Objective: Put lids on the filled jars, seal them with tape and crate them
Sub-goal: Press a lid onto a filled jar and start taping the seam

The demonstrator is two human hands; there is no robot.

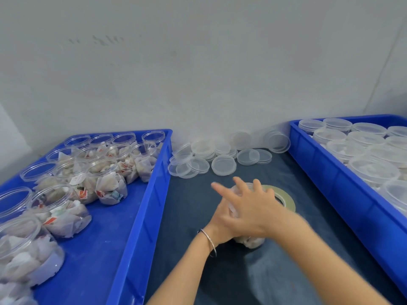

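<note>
A clear filled jar (251, 241) stands on the dark mat between two blue crates, and both hands mostly hide it. My right hand (253, 208) lies across its top, fingers spread and straight, pressing on the translucent lid (247, 186). My left hand (221, 219), with a bangle on the wrist, grips the jar's left side, partly under the right hand. A roll of tape (286, 199) lies flat just behind the jar to its right.
The left blue crate (154, 183) holds several open jars (103, 179) filled with tea bags. The right blue crate (326, 172) holds several lidded jars (363, 155). Loose clear lids (220, 157) lie piled against the wall at the back of the mat.
</note>
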